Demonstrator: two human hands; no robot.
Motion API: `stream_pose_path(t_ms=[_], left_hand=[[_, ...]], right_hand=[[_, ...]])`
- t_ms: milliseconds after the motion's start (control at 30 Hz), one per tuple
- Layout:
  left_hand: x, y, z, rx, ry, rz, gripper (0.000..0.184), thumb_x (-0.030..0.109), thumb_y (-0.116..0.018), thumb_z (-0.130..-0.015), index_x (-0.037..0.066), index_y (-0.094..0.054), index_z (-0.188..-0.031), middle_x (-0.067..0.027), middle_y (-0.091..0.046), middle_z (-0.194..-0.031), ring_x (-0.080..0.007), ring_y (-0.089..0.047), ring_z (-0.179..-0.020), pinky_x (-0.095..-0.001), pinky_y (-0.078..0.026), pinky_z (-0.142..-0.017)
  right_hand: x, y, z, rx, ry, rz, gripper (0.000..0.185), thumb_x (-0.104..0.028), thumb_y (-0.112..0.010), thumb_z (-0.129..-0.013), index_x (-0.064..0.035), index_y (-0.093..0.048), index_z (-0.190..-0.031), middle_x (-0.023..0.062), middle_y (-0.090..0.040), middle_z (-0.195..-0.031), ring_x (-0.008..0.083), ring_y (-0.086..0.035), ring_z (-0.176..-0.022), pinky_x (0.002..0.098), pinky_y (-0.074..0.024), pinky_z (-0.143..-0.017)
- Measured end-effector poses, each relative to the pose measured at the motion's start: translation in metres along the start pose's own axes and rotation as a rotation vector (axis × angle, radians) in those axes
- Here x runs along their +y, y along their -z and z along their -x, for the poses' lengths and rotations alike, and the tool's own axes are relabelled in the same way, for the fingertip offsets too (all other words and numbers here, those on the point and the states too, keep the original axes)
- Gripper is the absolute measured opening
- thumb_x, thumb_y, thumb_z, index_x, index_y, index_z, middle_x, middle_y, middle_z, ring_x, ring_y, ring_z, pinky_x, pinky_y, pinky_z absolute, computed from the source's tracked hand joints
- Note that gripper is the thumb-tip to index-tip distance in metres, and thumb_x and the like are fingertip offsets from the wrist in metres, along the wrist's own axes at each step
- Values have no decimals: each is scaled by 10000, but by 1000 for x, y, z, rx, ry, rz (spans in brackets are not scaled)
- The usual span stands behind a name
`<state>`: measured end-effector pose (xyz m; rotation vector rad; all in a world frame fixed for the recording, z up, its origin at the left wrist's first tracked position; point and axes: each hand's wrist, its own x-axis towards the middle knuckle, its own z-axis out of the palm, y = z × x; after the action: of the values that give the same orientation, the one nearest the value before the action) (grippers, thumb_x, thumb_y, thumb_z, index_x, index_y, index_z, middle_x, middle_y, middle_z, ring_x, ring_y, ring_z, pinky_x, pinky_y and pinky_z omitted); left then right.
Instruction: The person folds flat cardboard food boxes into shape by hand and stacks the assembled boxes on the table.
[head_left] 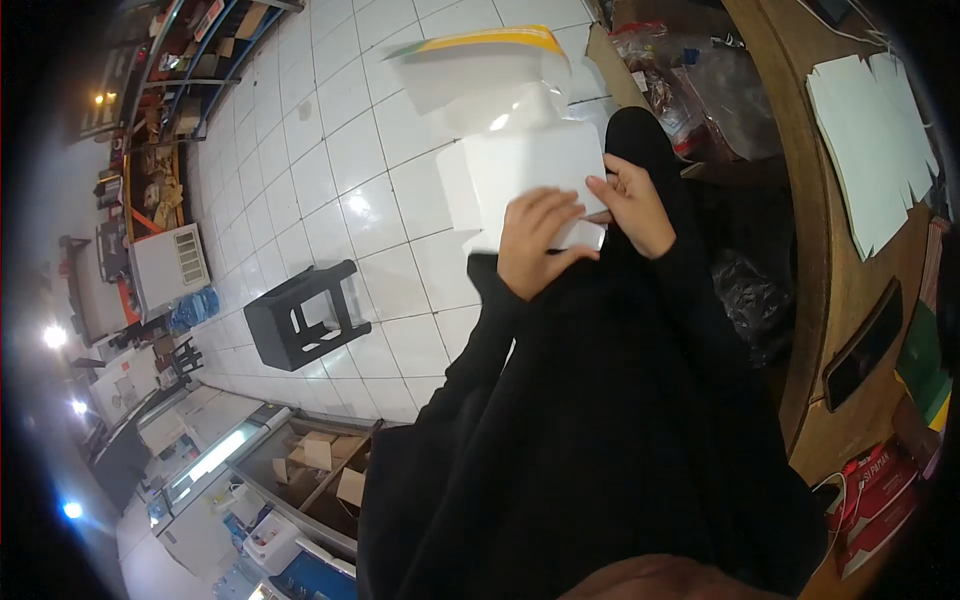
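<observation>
A partly unfolded paperboard carton (pixel 525 165) lies over my lap, its plain white inside facing up. One raised panel at its far end shows a yellow and green printed outer side. My left hand (pixel 538 240) grips the near part, fingers across the white panel and thumb by a small flap at the lower edge. On the right edge, my right hand (pixel 637 205) pinches the board with its thumb on top and its other fingers bent at the side. The carton's underside is hidden.
A black stool (pixel 307 313) stands on the white tiled floor to the left. On the wooden table (pixel 805 330) at right lie white sheets (pixel 868 150), a phone (pixel 863 345) and red packets (pixel 877 508). Plastic bags (pixel 735 95) sit beside my knee; shelves (pixel 180 110) stand far left.
</observation>
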<state>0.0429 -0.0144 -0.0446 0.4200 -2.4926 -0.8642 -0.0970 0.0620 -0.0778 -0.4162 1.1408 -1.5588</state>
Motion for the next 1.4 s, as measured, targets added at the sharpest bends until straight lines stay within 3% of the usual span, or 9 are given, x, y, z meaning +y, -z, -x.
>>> stream_pose_path(t_ms=[133, 233, 333, 467, 667, 867, 1100, 1300, 1400], left_hand=[[-25, -19, 37, -33, 20, -85, 243, 129, -704, -627, 34, -612, -831, -101, -596, -943, -276, -522, -919, -350, -406, -783], [-39, -37, 49, 182, 397, -30, 143, 115, -675, -715, -3, -624, -777, -82, -619, -734, -189, -571, -602, -265, -446, -549], [-39, -54, 51, 356, 805, 316, 131, 99, -654, -743, -26, -615, -746, -74, -616, -688, -123, -558, -561, -242, -442, -531], [-43, -65, 53, 422, 925, 615, 152, 55, -643, -744, -46, -559, -822, -83, -612, -676, -111, -574, -612, -202, -458, -571], [-49, -58, 60, 287, 1030, 1060, 105, -8, -599, -759, -37, -543, -843, -85, -602, -739, -126, -578, -654, -193, -479, -601], [-61, -64, 72, 197, 821, 1055, 76, -15, -575, -778, -42, -540, -840, -102, -585, -776, -146, -575, -691, -202, -482, -621], [-55, -61, 68, 283, 967, 1150, 105, -28, -543, -793, -40, -507, -891, -98, -562, -837, -151, -569, -748, -221, -497, -637], [-46, -57, 60, 305, 976, 1050, 141, -58, -495, -808, -8, -495, -939, -78, -542, -936, -117, -557, -740, -195, -486, -589], [-47, -58, 61, 283, 981, 1041, 206, -53, -482, -816, 1, -486, -1014, -93, -541, -986, -148, -566, -823, -211, -492, -623]], right_hand=[[45, 10, -22, 121, -63, 76, 222, -74, -539, -819, 63, -546, -994, 120, -613, -815, 147, -602, -690, 258, -537, -573], [57, 4, -27, 198, -95, 308, 216, -146, -626, -766, 63, -610, -817, 112, -625, -693, 120, -596, -612, 240, -513, -556], [44, 4, -24, 173, 135, 721, 205, -161, -649, -737, 40, -629, -766, 122, -625, -667, 137, -602, -591, 255, -479, -555], [32, 6, -19, 20, 119, 821, 181, -163, -671, -700, 0, -649, -776, 126, -629, -693, 179, -623, -642, 250, -463, -594], [40, 10, -10, -74, 84, 733, 145, -87, -656, -695, -4, -628, -810, 121, -628, -731, 177, -624, -665, 241, -465, -612], [53, 4, -2, 0, 97, 750, 123, -76, -658, -695, 5, -617, -777, 94, -614, -679, 154, -609, -642, 239, -462, -601], [70, 2, 0, 37, 231, 521, 155, -101, -686, -681, 15, -627, -765, 94, -605, -682, 162, -598, -636, 241, -458, -601], [67, 0, 2, -15, 49, 650, 162, -135, -692, -684, -10, -642, -775, 101, -602, -811, 179, -606, -699, 255, -462, -617], [77, -6, 7, 36, 249, 756, 168, -140, -683, -698, -33, -656, -825, 119, -582, -947, 199, -608, -718, 267, -468, -634]])
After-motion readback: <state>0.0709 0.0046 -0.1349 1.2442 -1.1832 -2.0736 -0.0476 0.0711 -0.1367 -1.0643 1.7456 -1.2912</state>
